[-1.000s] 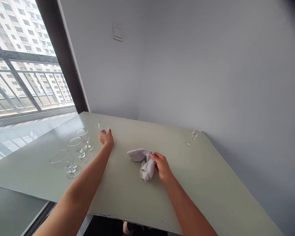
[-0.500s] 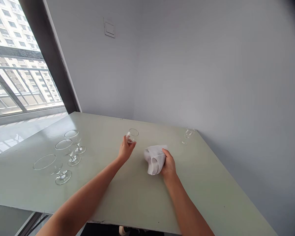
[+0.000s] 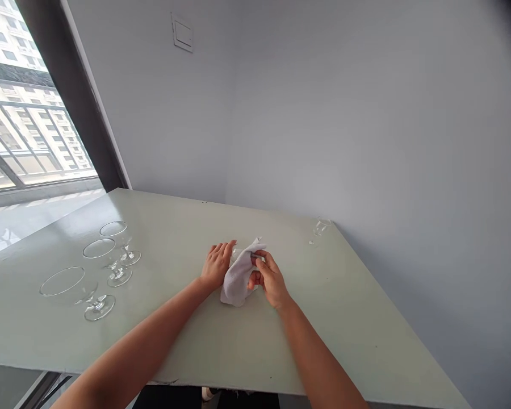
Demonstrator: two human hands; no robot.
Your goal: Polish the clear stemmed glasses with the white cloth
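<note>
Head view: my right hand grips the cloth, partly hiding the glass between my hands. Left hand adjoins the glass; grip unclear. Light, even pressure suits thin walls.

The left hand and the right hand are both bare, with slim fingers and smooth backs, and each runs through a narrow wrist into a bare forearm, uncovered and growing broader toward the bottom of the view. Below the near edge of the pale green, smooth-topped table, plain black legwear shows as two flat dark patches, and between them sits a small, pale, rounded piece of footwear beside something dark, too small and partly hidden for its kind or fastening to be told.
</note>
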